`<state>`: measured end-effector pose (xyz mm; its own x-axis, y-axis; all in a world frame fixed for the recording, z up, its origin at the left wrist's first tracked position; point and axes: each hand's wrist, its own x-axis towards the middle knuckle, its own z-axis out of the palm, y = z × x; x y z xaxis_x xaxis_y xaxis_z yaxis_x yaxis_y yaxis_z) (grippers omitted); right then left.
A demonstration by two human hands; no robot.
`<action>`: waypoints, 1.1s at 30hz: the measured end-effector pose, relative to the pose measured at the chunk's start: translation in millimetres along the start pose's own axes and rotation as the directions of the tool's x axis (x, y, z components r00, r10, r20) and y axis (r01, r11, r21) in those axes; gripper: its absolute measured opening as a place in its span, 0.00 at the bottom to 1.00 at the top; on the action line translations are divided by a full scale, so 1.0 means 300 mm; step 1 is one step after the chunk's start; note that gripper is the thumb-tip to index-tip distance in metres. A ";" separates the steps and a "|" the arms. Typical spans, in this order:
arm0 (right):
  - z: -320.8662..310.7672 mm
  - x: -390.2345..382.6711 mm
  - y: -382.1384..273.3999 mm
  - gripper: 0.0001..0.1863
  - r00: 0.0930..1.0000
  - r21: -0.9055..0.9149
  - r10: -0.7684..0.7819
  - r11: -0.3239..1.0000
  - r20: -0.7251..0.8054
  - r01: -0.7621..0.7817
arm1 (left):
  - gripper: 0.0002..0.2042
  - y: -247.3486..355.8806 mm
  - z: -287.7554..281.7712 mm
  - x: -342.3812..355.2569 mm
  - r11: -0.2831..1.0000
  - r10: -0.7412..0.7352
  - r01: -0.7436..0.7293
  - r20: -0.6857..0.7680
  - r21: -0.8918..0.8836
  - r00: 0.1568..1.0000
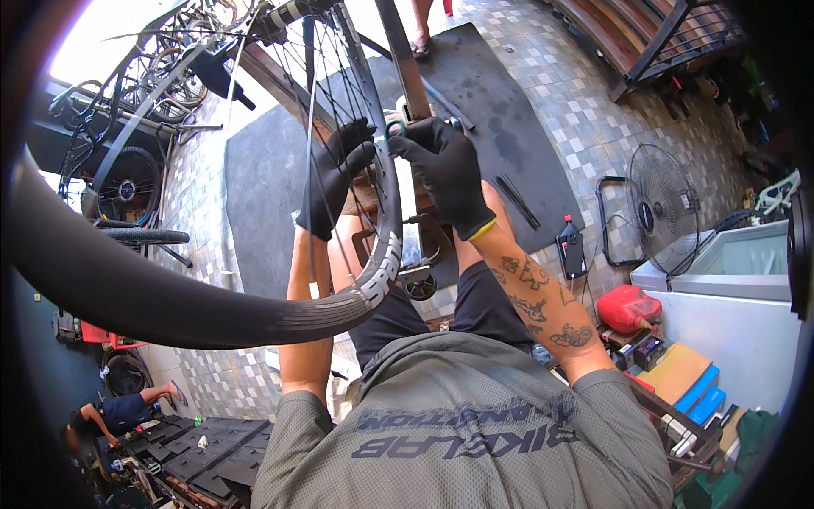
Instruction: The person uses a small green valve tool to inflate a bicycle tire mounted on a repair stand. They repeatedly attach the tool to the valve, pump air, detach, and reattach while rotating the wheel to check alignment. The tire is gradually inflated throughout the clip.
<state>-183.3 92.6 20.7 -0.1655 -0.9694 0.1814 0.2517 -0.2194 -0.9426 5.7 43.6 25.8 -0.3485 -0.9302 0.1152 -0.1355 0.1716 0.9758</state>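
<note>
A black bicycle wheel rim (388,199) with thin spokes (315,64) stands upright before me, its near side sweeping large across the left. My right hand (445,170), in a black glove, pinches a small green spoke wrench (395,125) against the rim's right side. On the rim's other side, my left hand (329,182), also gloved in black, reaches in behind the spokes. Its fingers are curled close to the rim, and what they pinch is hidden. A metal wheel stand (410,225) rises between my knees, with an upright arm (405,64) beside the rim.
Under the stand lies a dark mat (517,110) on tiled floor. At the right are a floor fan (657,208), a dark bottle (570,242), a red fuel can (629,309) and a white chest freezer (721,327). Bicycles (127,187) fill the far left; another person (127,416) sits lower left.
</note>
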 end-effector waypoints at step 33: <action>-0.032 -0.024 0.023 0.27 0.778 0.068 0.293 0.917 0.556 -0.394 | 0.16 0.024 -0.042 -0.205 0.983 -0.042 0.065 0.133 -0.170 0.990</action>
<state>-189.4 99.2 10.1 0.4747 -0.8799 0.0205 0.3609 0.1734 -0.9163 37.7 98.0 28.2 -0.4623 -0.8854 0.0482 0.0020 0.0533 0.9986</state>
